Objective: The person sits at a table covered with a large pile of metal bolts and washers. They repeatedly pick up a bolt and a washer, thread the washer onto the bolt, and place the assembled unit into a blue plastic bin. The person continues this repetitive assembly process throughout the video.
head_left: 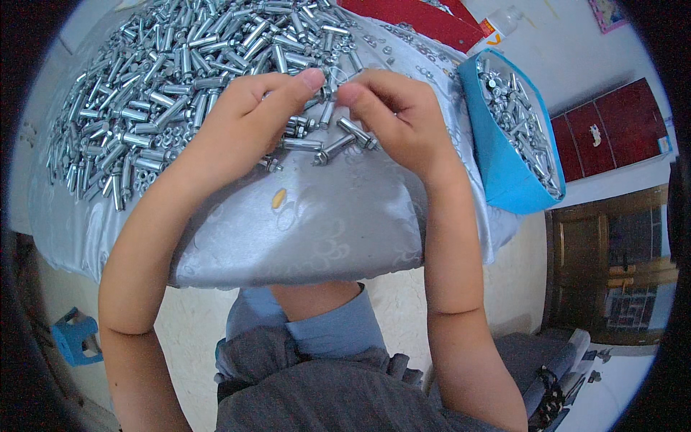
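Note:
My left hand [248,122] is closed, its thumb laid against the curled fingers at the near edge of a large heap of silver expansion bolts [169,93]. Facing it, my right hand [403,119] is pinched shut, thumb tip toward the left hand. Between the two thumb tips shows a small shiny ring [338,75]; which hand holds it, if either, I cannot tell. What lies inside the fingers is hidden. Just below the hands, a few loose expansion bolts [335,149] lie on the silvery tablecloth [345,230]. Small nuts [169,137] are mixed into the heap.
A blue fabric bin [515,173] full of bolts stands at the table's right edge. Washers and nuts [425,54] are scattered at the far right, near a red box [425,21] and a plastic bottle [500,25]. A blue stool [75,337] stands on the floor at left.

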`<act>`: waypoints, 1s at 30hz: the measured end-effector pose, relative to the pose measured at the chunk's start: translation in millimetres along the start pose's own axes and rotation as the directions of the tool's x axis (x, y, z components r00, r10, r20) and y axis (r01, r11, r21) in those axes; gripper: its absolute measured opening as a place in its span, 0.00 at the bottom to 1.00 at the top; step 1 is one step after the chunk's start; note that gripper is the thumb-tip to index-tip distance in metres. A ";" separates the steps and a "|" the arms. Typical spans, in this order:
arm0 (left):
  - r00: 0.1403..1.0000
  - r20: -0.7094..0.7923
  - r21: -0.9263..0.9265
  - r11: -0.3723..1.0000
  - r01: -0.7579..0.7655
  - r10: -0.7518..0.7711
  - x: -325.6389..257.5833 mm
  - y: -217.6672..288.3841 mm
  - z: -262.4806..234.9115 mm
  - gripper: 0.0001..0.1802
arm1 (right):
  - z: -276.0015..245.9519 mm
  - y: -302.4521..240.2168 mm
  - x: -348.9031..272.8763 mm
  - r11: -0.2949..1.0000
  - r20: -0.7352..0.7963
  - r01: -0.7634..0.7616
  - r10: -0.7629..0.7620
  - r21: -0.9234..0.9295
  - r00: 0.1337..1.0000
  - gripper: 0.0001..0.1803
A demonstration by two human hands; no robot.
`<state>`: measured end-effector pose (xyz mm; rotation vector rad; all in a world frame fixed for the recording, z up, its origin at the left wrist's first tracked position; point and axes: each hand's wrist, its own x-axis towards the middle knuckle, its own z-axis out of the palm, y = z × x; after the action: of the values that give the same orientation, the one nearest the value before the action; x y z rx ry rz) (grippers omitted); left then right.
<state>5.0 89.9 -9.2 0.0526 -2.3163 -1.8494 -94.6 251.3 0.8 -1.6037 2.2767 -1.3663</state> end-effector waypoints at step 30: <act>0.981 0.139 -0.132 0.980 0.152 -0.134 -2.5 4.2 -1.3 0.25 | 9.2 -8.4 0.1 0.997 -0.061 0.068 -0.067 0.020 0.996 0.14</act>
<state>8.0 90.0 -5.1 0.0852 -2.3118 -2.1438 -84.0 244.8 0.8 -1.6697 2.2510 -1.4695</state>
